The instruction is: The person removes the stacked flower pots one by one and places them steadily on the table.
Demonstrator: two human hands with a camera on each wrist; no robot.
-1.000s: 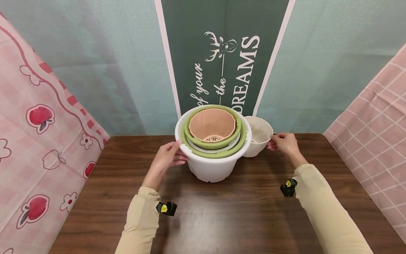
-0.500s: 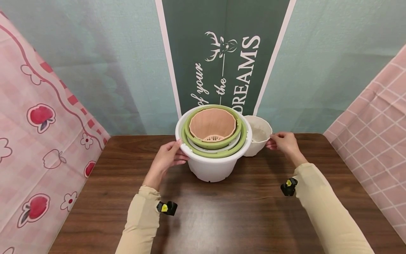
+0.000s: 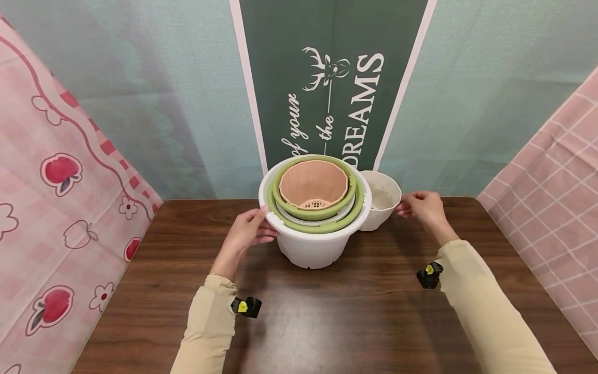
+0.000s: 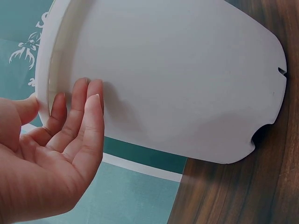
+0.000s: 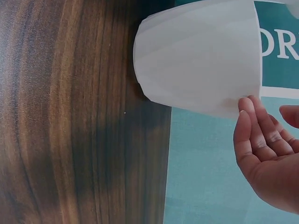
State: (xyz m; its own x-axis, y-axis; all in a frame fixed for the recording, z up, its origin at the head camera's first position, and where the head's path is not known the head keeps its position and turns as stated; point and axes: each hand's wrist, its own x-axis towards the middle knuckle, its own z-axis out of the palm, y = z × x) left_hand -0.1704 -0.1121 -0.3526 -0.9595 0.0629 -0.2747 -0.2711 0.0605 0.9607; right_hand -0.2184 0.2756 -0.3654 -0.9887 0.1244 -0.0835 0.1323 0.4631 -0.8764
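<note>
The right hand point(image 3: 424, 209) has loosened, perhaps just touching the small pot point(image 3: 384, 197), which stands ungripped; the left hand point(image 3: 246, 227) pinches the big pot point(image 3: 312, 250).

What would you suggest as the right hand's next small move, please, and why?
Probably let the right hand draw back: its thumb is apart from the small white pot, which stands on the table beside the large white pot, which the left hand grips.

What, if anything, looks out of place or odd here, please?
Nothing looks spilled. The small white pot, beside the nested pots, looks smudged inside, perhaps with dirt. The wall banner is also odd: its words run sideways.
</note>
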